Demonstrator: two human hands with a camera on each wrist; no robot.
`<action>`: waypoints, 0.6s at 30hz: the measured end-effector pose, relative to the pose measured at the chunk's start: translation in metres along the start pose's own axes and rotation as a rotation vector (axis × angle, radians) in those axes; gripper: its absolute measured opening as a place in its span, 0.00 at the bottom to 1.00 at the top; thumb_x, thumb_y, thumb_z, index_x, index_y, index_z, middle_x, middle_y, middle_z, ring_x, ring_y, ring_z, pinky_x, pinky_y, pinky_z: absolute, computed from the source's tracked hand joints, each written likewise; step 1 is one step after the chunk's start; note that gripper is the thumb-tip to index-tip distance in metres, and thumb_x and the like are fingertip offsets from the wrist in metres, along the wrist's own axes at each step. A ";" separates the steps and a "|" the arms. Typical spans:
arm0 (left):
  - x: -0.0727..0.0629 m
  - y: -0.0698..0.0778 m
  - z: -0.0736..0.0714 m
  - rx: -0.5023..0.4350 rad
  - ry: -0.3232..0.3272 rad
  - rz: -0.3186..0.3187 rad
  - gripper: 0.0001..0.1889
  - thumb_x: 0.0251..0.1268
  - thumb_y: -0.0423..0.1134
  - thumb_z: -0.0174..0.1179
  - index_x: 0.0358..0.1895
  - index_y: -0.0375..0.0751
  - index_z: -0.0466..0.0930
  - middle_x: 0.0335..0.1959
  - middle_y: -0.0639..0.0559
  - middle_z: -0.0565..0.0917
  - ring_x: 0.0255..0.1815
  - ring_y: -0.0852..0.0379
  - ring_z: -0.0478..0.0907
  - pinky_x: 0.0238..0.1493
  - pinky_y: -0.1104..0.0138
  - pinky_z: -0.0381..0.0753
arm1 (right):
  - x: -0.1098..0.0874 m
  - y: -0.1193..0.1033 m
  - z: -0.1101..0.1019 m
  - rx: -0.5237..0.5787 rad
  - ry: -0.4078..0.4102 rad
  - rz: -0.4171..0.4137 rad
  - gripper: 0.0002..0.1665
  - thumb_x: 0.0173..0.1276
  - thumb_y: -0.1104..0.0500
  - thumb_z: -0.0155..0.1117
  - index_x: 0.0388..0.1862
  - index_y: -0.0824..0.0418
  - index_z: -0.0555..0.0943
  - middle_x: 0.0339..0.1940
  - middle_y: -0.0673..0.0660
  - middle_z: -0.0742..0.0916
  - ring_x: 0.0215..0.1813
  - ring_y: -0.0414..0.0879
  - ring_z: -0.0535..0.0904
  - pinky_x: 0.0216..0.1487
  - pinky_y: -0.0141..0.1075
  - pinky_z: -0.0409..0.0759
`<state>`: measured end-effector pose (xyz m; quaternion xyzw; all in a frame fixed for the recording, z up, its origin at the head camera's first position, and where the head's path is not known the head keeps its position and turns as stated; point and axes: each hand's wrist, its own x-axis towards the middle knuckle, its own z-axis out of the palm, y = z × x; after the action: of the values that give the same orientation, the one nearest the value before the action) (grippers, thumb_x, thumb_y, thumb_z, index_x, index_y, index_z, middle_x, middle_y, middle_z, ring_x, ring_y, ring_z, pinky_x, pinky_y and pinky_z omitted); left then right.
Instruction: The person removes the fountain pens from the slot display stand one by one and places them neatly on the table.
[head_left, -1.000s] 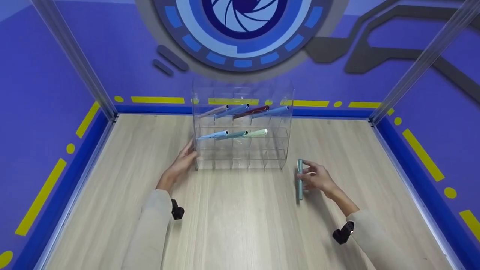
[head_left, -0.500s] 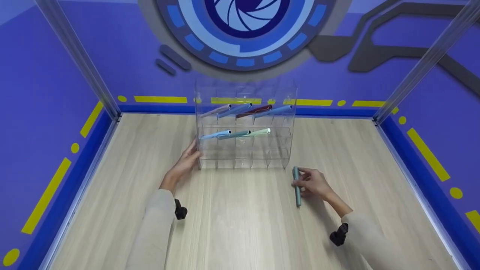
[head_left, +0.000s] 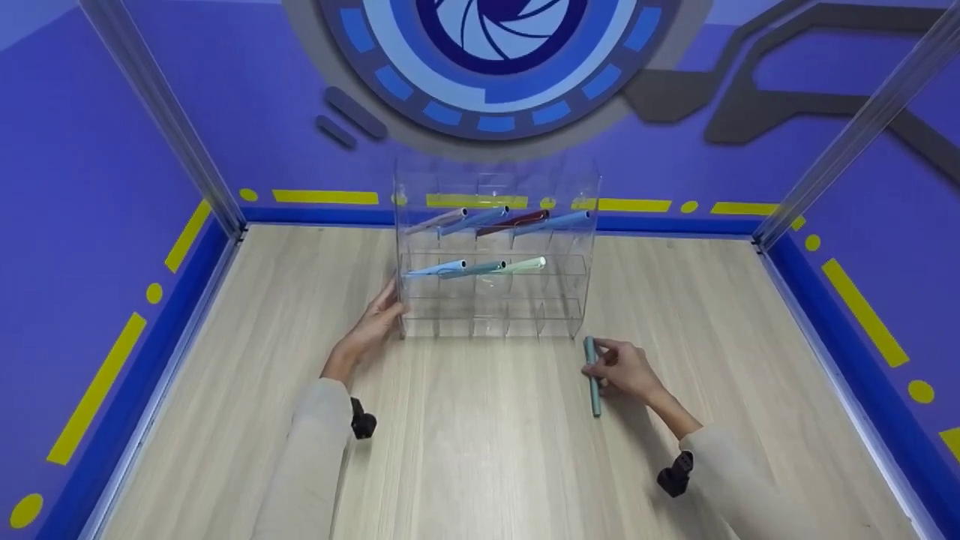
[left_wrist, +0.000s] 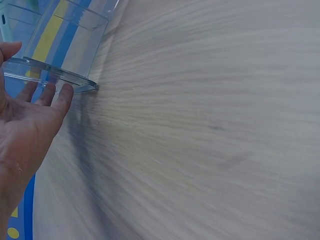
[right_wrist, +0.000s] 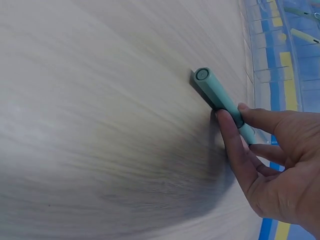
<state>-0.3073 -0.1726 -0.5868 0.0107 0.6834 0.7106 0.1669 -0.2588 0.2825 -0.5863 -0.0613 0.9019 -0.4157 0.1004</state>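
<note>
Violet-blue printed panels (head_left: pixel 262 112) wall in a pale, wood-grained table (head_left: pixel 465 450) on the left, back and right, with yellow dashes (head_left: pixel 325 196) along their lower edges and a round blue-and-white emblem (head_left: pixel 499 105) on the back one. On the table stands a clear plastic tiered rack (head_left: pixel 491 318), upright, and the work around it looks well along but unfinished. Seven slim pens are lodged in it: the upper row bears a pale pinkish pen (head_left: pixel 436 220), a mid-blue pen (head_left: pixel 474 221), a dark red pen (head_left: pixel 514 223) and a second blue pen (head_left: pixel 553 223), while the row beneath bears a light blue pen (head_left: pixel 436 268), a dark teal pen (head_left: pixel 474 270) and a pale green pen (head_left: pixel 525 265), these three set toward its left. One slim sea-green cylindrical pen (head_left: pixel 593 390) remains outside, near the rack's right front corner, and seems to be all that is left to place. The right hand (head_left: pixel 626 371) pinches it between thumb and fingers, low over the table; whether it touches the wood cannot be told. At the rack's left side the left hand (head_left: pixel 371 326) has its fingers slightly apart and fairly straight, tips against the side wall, apparently steadying it. Light beige sleeves (head_left: pixel 300 450) cover both arms, and a soft shadow falls on the grain by the right hand.
</note>
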 end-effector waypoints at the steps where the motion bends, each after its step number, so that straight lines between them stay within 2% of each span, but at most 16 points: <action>1: 0.000 0.000 0.000 -0.001 0.000 -0.002 0.41 0.79 0.33 0.45 0.85 0.57 0.33 0.87 0.51 0.35 0.87 0.49 0.31 0.86 0.51 0.41 | 0.000 0.000 0.000 -0.001 -0.001 0.001 0.37 0.66 0.63 0.73 0.70 0.77 0.71 0.33 0.61 0.88 0.29 0.43 0.83 0.26 0.26 0.77; 6: 0.000 0.000 -0.001 -0.026 -0.007 0.018 0.41 0.79 0.32 0.45 0.85 0.58 0.34 0.87 0.52 0.37 0.87 0.50 0.34 0.86 0.52 0.42 | 0.000 -0.002 -0.004 0.006 0.006 -0.016 0.35 0.68 0.62 0.72 0.69 0.77 0.72 0.37 0.66 0.89 0.29 0.47 0.86 0.28 0.27 0.79; 12: 0.000 -0.001 -0.002 -0.015 -0.004 0.005 0.40 0.79 0.32 0.42 0.85 0.57 0.31 0.87 0.51 0.36 0.87 0.48 0.33 0.86 0.52 0.40 | -0.001 -0.009 -0.015 0.048 -0.033 -0.059 0.26 0.73 0.63 0.66 0.64 0.79 0.75 0.42 0.71 0.89 0.36 0.56 0.89 0.32 0.39 0.88; 15: 0.000 -0.002 -0.001 -0.006 -0.003 -0.002 0.40 0.79 0.32 0.42 0.85 0.56 0.31 0.87 0.51 0.35 0.87 0.49 0.32 0.86 0.52 0.39 | -0.001 -0.014 -0.023 0.051 -0.064 -0.121 0.22 0.74 0.65 0.63 0.61 0.78 0.77 0.41 0.72 0.88 0.34 0.54 0.88 0.31 0.39 0.87; 18: 0.000 -0.002 0.000 0.001 -0.009 -0.004 0.40 0.79 0.33 0.43 0.85 0.55 0.31 0.87 0.50 0.34 0.87 0.48 0.32 0.86 0.52 0.40 | 0.001 -0.023 -0.030 0.082 -0.101 -0.196 0.20 0.75 0.66 0.61 0.60 0.78 0.78 0.41 0.75 0.86 0.34 0.48 0.86 0.32 0.38 0.87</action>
<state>-0.3071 -0.1729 -0.5884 0.0128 0.6829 0.7100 0.1715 -0.2661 0.2895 -0.5504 -0.1659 0.8677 -0.4562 0.1071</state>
